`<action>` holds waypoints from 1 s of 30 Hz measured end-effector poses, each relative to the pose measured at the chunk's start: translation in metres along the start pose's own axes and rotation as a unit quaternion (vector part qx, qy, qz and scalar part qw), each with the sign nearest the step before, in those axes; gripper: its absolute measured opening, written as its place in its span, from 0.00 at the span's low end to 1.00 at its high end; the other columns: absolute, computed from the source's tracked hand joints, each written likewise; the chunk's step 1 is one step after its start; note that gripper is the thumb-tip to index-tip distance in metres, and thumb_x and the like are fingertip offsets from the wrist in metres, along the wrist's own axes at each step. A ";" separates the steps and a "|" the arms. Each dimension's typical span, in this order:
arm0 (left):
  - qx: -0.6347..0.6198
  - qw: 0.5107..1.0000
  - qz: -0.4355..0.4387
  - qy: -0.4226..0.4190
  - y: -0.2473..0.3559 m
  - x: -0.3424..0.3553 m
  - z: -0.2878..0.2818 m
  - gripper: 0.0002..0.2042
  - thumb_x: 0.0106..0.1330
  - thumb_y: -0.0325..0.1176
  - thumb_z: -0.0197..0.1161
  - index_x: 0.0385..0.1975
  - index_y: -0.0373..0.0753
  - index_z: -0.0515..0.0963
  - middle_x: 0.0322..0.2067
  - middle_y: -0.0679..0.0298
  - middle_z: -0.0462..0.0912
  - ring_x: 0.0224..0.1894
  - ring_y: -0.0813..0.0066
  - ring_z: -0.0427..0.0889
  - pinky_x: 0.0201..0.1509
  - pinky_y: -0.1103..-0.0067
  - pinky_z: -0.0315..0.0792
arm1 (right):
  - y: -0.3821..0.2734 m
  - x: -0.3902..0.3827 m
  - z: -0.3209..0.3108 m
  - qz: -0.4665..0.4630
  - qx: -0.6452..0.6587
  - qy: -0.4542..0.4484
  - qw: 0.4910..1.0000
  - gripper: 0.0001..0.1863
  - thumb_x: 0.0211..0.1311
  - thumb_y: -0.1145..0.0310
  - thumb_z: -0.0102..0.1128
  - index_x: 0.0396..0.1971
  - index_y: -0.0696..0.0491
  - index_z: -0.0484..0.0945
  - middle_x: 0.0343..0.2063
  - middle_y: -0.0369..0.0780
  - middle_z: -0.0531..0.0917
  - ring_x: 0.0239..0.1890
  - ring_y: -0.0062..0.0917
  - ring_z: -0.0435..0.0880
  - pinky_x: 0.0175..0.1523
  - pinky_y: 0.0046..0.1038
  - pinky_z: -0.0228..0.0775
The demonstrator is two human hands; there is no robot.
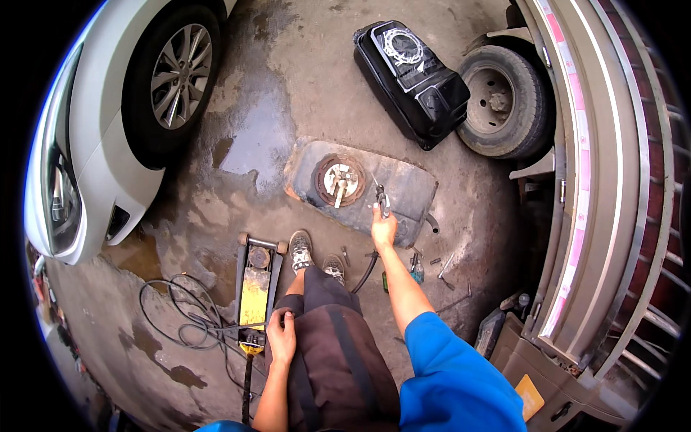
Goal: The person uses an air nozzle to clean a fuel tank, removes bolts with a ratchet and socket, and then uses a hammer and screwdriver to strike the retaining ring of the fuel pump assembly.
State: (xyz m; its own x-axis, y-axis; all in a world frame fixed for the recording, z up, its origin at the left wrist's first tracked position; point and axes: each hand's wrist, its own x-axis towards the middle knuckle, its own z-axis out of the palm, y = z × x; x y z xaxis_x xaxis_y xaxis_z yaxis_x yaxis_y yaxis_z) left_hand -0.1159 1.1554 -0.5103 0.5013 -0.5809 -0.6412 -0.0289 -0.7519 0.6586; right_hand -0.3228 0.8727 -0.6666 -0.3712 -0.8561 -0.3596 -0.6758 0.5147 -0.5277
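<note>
My right hand (384,225) grips a metal air gun (383,200), with a black hose hanging below, over a worn, rusty grey fuel tank (410,205) on the concrete. A round fitting with a pale pump top (338,180) sits in that tank's ringed opening. My left hand (282,335) is low by my dark-covered thigh, fingers curled; what is in them, if anything, is hard to make out. A yellow floor jack (253,295) lies just left of that hand.
A white car (101,137) stands left; a vehicle with a bare steel wheel (497,101) lines the right. A glossy black tank (399,101) lies behind the old one. Coiled hose (180,324), scattered tools (446,273) and a puddle (252,144) are on the ground.
</note>
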 end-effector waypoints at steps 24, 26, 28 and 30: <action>0.036 0.999 -0.017 -0.018 0.020 0.007 0.040 0.09 0.68 0.30 0.54 0.38 0.30 0.78 0.33 0.51 0.82 0.37 0.60 0.82 0.44 0.71 0.73 | 0.003 0.016 0.023 -0.019 0.079 -0.058 0.995 0.24 0.63 0.50 0.63 0.34 0.60 0.80 0.20 0.48 0.81 0.24 0.34 0.79 0.35 0.38 0.70; 0.035 0.999 -0.019 -0.004 0.021 0.005 0.038 0.09 0.69 0.30 0.54 0.38 0.30 0.78 0.33 0.52 0.82 0.37 0.61 0.82 0.44 0.72 0.74 | 0.005 0.019 0.029 0.006 0.076 -0.055 0.996 0.24 0.63 0.49 0.63 0.34 0.60 0.80 0.19 0.46 0.80 0.24 0.32 0.77 0.35 0.37 0.70; 0.018 0.999 -0.041 -0.002 0.020 0.006 0.036 0.09 0.69 0.29 0.54 0.39 0.30 0.78 0.33 0.51 0.82 0.37 0.62 0.82 0.44 0.72 0.74 | 0.004 0.022 0.027 0.026 0.059 -0.065 0.996 0.25 0.63 0.48 0.63 0.36 0.60 0.81 0.20 0.45 0.81 0.25 0.29 0.78 0.38 0.36 0.71; 0.017 0.999 -0.047 0.000 0.019 0.001 0.036 0.09 0.68 0.29 0.54 0.38 0.30 0.78 0.33 0.51 0.82 0.37 0.61 0.82 0.45 0.71 0.74 | -0.003 0.010 0.027 -0.011 0.061 -0.054 0.997 0.25 0.63 0.49 0.63 0.36 0.60 0.81 0.20 0.45 0.82 0.25 0.30 0.79 0.38 0.36 0.71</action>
State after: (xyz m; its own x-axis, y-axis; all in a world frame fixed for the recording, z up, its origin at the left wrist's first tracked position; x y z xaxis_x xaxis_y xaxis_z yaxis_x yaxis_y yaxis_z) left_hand -0.1477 1.1296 -0.5126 0.5027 -0.5081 -0.6994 -0.0112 -0.8128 0.5825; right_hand -0.3079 0.8638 -0.6893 -0.2821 -0.8603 -0.4245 -0.5979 0.5037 -0.6235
